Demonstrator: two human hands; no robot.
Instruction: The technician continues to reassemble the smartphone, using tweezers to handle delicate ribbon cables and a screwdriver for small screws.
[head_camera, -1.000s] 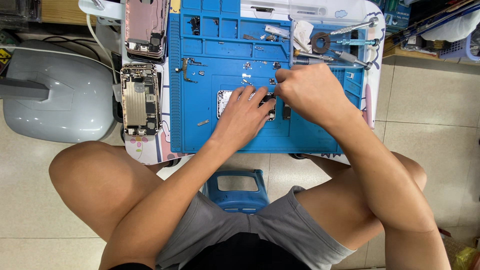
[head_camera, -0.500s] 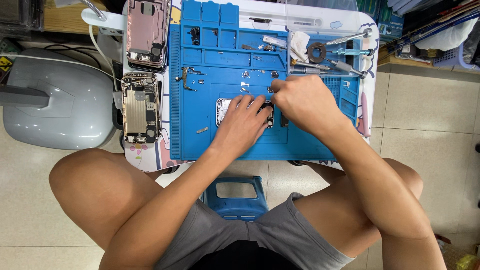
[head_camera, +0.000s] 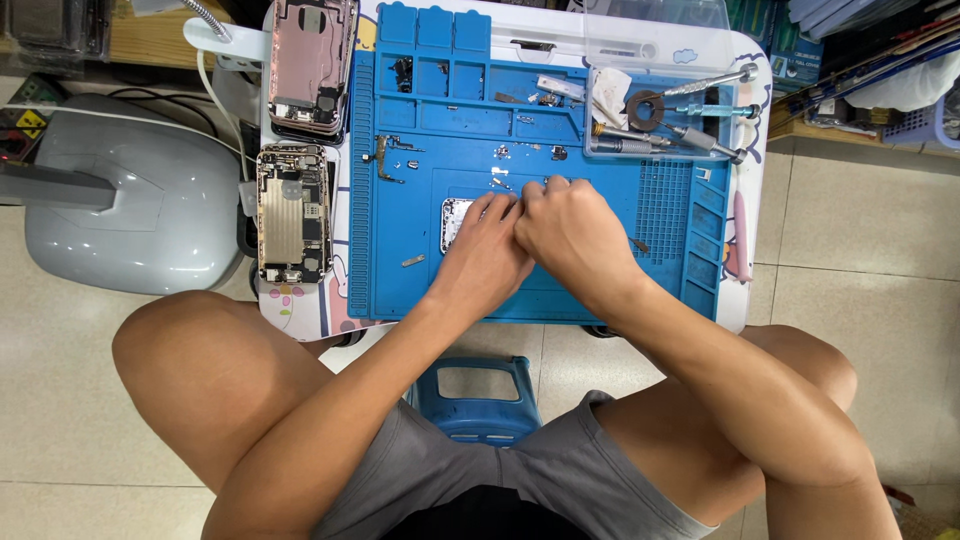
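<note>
**Both hands bunched over small phone part on blue mat**

Far left: grey rounded plastic casing (head_camera: 130, 200) on the tile floor, smooth, matte. Next, on the white tabletop (head_camera: 745, 300) edge, two opened phone bodies: a pink-toned shell (head_camera: 310, 65) above, a gold-toned one (head_camera: 292, 212) below with its metal shields and boards exposed. Blue silicone work mat (head_camera: 400, 270), rectangular, moulded compartments along the top, ribbed grid at right, tiny screws and brackets scattered on it.

Left hand (head_camera: 487, 262) palm down, fingers curled forward, pressing on a small silvery phone part (head_camera: 455, 222) at mat centre; only the part's left edge shows, pale and metallic with rounded corners, rest covered. Right hand (head_camera: 570, 232) knuckles up, fingers tucked in tight against the left fingertips, touching. Whether either hand pinches a tool, cannot tell: fingertips hidden.

Right: clear tray (head_camera: 660, 60) with metal screwdrivers (head_camera: 690, 140) and a dark ring. Blue plastic stool (head_camera: 478, 398) between the bare knees.
</note>
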